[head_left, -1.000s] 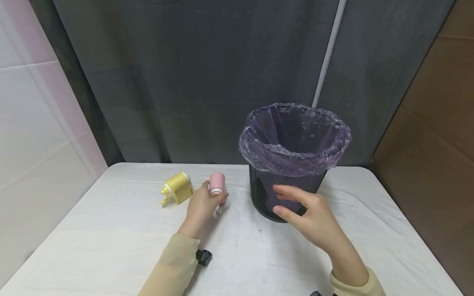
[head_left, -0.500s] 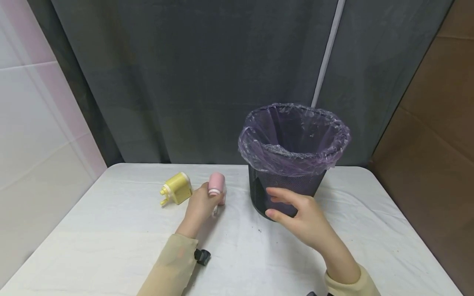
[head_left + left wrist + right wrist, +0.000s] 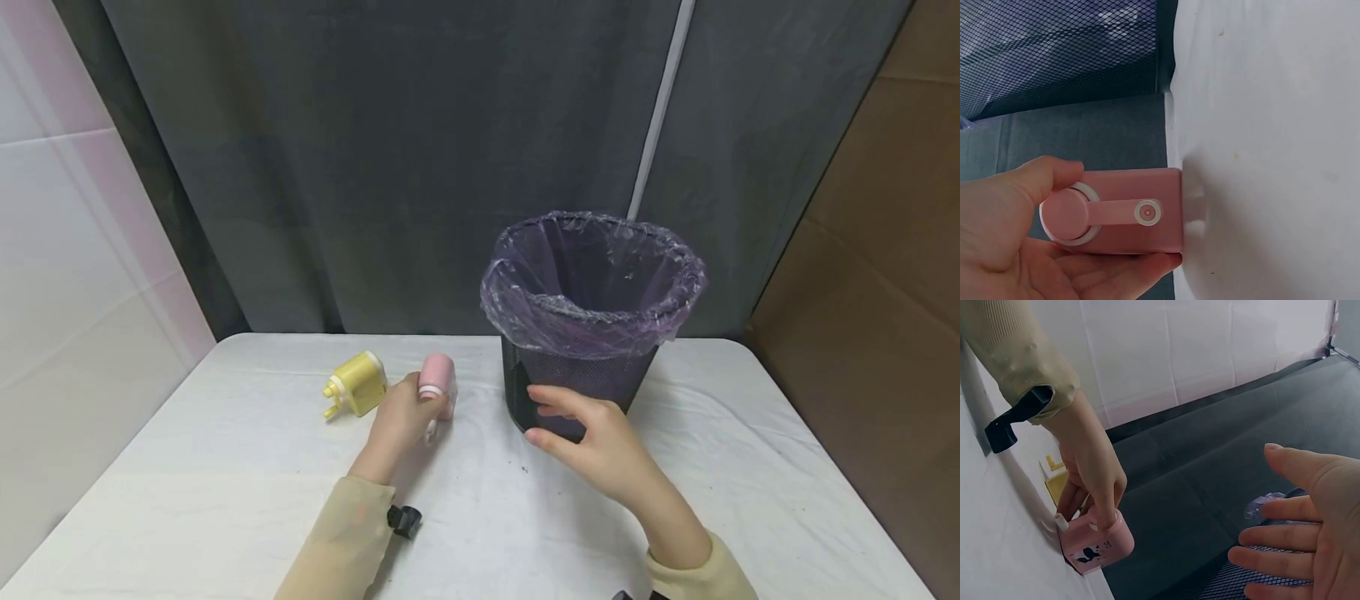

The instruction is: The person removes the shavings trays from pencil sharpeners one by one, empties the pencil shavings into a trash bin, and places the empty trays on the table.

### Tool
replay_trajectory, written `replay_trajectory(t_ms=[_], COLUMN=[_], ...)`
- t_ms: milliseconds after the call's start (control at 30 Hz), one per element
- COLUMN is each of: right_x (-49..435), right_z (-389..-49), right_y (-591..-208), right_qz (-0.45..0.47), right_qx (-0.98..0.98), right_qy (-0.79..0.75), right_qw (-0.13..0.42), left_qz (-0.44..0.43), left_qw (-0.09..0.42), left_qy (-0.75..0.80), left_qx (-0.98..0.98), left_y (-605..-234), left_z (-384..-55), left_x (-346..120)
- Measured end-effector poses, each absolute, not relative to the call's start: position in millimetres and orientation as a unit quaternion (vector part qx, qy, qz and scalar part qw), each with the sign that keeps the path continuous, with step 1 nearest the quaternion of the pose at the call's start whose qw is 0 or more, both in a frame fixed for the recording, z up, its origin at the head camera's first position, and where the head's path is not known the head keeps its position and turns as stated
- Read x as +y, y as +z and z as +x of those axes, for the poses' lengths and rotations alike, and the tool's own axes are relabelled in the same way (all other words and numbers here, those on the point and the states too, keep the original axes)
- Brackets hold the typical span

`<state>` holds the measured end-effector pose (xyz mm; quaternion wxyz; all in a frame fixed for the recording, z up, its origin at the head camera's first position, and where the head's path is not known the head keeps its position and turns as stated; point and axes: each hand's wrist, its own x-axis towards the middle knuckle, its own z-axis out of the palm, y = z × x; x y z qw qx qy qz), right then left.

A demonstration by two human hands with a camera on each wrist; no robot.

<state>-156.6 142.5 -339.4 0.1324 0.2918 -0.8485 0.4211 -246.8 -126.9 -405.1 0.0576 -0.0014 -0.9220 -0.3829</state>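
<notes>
My left hand grips a pink hand-crank pencil sharpener, thumb on one side and fingers on the other. In the left wrist view the pink sharpener turns its crank arm and round knob toward the camera, and its base is right at the white tabletop. A dark printed figure shows on its side in the right wrist view. Just left of that hand lies a yellow crank sharpener, its handle pointing left. My right hand hovers before the bin with fingers extended and apart from the thumb, holding nothing.
A black mesh bin stands at the back right of the table, lined with a translucent purple bag folded over its rim. Behind the white-covered table hangs a dark grey curtain. A brown panel borders the right side.
My right hand has drifted left and slightly nearer, toward the left hand. The pink sharpener has shifted only slightly in my left hand's grip; the yellow one stays in place.
</notes>
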Motion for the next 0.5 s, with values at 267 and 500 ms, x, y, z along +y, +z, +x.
replay_trajectory(t_ms=[267, 500], right_x=[139, 136], right_z=[-158, -161], right_y=[-341, -347], right_qz=[0.286, 0.286], right_qx=[-0.85, -0.849], right_qy=[0.425, 0.424], right_qw=[0.126, 0.129], left_qz=[-0.004, -0.021], left_qw=[0.033, 0.013], left_qy=[-0.38, -0.384], left_qx=[-0.924, -0.923], left_y=[-396, -388], left_z=[-244, -240], left_x=[-129, -133])
